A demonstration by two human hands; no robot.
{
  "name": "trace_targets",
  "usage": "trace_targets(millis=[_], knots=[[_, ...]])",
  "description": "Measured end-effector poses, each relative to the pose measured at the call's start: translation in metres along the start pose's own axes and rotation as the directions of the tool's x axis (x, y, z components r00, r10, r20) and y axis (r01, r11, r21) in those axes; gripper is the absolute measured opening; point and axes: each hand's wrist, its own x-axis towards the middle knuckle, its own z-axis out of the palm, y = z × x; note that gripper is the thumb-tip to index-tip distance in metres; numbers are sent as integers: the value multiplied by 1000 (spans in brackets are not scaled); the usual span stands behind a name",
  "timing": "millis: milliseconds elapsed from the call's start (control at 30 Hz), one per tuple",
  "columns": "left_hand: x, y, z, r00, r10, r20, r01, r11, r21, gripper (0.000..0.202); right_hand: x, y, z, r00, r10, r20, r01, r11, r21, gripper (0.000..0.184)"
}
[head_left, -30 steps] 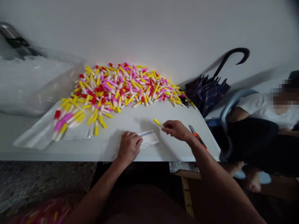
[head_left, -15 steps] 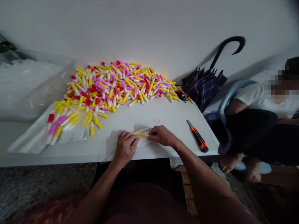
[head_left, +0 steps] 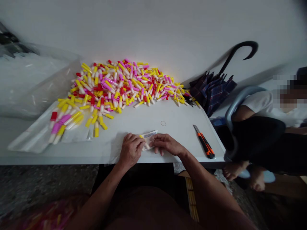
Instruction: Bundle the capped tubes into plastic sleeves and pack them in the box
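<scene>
A small white pad with dark print (head_left: 150, 134) lies near the table's front edge, between my two hands. My left hand (head_left: 130, 147) is closed in a pinch at its left end, on a small plastic tube (head_left: 141, 137) whose yellow end shows at the fingertips. My right hand (head_left: 169, 143) reaches over the pad's right part. Its thumb and forefinger are bent together there, the lower fingers hang loosely, and anything between the fingertips is too small to make out. Behind the hands spreads a large heap of tubes (head_left: 124, 83), white with yellow, pink or red ends.
An orange and black utility knife (head_left: 205, 143) lies on the table (head_left: 177, 118) at right, blade out. Clear plastic bags (head_left: 35, 127) cover the left side, one holding several tubes. A folded umbrella (head_left: 211, 91) leans at the back right. A seated person (head_left: 259, 102) is at far right.
My right fingers have loosened and shifted slightly right over the pad, so less of the tube's yellow part shows. My left hand keeps its pinch. The whole view has shifted slightly.
</scene>
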Motion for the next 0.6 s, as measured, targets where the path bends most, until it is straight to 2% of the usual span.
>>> trace_targets(millis=[100, 200, 367, 467, 533, 600], knots=[[0, 1, -1, 1000, -5, 12, 5, 1000, -9, 18, -5, 0, -3, 998, 17, 59, -23, 996, 89, 51], [1, 4, -3, 999, -12, 38, 12, 1000, 7, 21, -6, 0, -1, 990, 37, 134, -51, 993, 106, 62], [4, 10, -5, 997, -36, 73, 32, 998, 49, 20, -5, 0, 3, 982, 80, 170, -95, 992, 87, 66], [7, 14, -4, 995, -69, 79, 64, 996, 64, 10, -2, -2, -7, 970, 96, 223, -106, 994, 35, 68], [9, 16, -2, 992, -98, 73, 93, 993, 69, 10, 9, -8, -20, 984, 87, 157, -77, 995, -66, 63], [10, 17, -1, 991, -122, 62, 117, 990, 74, 15, 31, -22, -34, 999, -9, -39, 2, 982, -188, 54]])
